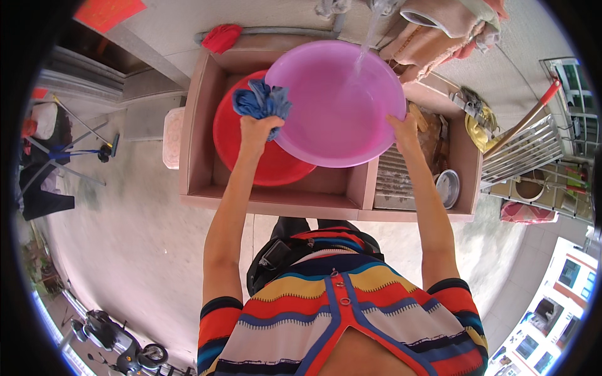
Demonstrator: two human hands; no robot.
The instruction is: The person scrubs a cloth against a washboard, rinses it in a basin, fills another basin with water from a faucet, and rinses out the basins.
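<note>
Water from a tap [386, 6] pours into a large pink-purple plastic basin [324, 113] above the divider of a double sink. On its right rim my right hand [403, 130] has a grip. My left hand [258, 130] is closed around a crumpled blue cloth [263, 101] at the left rim; whether its fingers also grip the rim is hidden. Beneath and to the left lies a red plastic basin [235, 155] in the sink's left compartment, partly covered by the pink one.
The sink's right side has a ribbed washboard [394, 176] and a metal bowl [447, 188]. Towels [430, 40] hang on the wall above. A red cloth [222, 38] rests on the back ledge. A metal rack [526, 150] stands right, a motor scooter [117, 338] behind at left.
</note>
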